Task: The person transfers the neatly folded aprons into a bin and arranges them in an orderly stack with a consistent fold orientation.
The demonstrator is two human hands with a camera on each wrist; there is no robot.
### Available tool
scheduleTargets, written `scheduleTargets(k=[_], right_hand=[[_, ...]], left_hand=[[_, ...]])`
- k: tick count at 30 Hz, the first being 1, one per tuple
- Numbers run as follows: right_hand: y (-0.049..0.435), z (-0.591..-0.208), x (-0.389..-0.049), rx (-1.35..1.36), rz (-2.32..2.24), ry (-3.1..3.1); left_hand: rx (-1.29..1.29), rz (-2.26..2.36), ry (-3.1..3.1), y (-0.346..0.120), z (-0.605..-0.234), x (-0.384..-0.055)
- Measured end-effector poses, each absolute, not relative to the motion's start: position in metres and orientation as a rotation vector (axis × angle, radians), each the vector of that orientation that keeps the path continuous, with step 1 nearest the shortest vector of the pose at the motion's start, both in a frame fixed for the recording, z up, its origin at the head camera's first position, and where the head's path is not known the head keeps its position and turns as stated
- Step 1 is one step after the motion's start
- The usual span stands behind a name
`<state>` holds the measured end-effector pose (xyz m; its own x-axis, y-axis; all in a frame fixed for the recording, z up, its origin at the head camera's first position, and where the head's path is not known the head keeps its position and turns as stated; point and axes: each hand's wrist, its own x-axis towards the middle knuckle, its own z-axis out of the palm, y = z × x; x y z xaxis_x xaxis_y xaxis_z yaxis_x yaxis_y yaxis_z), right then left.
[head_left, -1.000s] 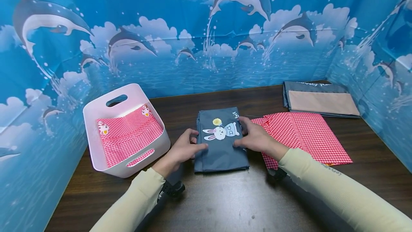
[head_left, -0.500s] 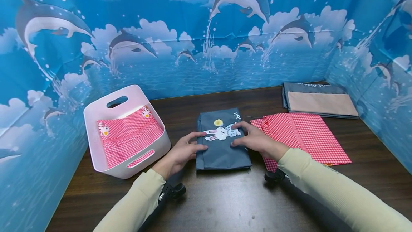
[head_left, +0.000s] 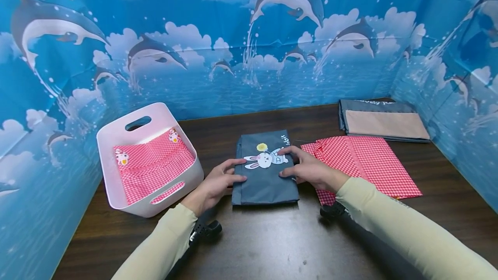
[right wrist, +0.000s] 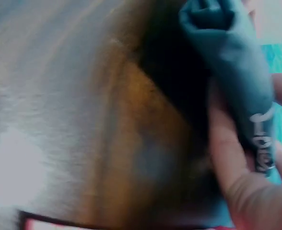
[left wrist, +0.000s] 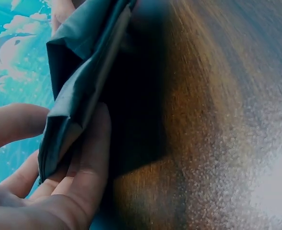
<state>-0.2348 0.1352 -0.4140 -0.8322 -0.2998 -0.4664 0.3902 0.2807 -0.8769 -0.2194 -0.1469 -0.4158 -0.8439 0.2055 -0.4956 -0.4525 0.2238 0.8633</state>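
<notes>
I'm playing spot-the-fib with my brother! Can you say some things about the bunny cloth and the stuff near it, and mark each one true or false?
1. The left hand and right hand both hold the grey bunny cloth. True.
2. The grey bunny cloth has a purple flower on it. False: it has a yellow flower.
3. The pale bin stands to the left of the grey bunny cloth. True.
4. Only green cloth shows inside the pale bin. False: a red checked cloth lies there.
</notes>
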Motion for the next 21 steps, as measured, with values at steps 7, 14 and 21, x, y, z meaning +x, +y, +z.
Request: scheduleTargets(k=[7, 14, 21], right_hand=[[0.143, -0.422, -0.232, 0.092, -1.733, 1.823], [0.14, -0.423, -0.234, 0.118, -1.712, 1.846], [0.137, -0.427, -0.231, 0.133, -1.679, 1.908]], left_hand=[[-0.223, 1.672, 1.965, -0.147, -0.418, -0.22], [-0.215, 1.699, 1.952, -0.15, -0.423, -0.219], [-0.218, 1.74, 1.931, -0.152, -0.431, -0.22]])
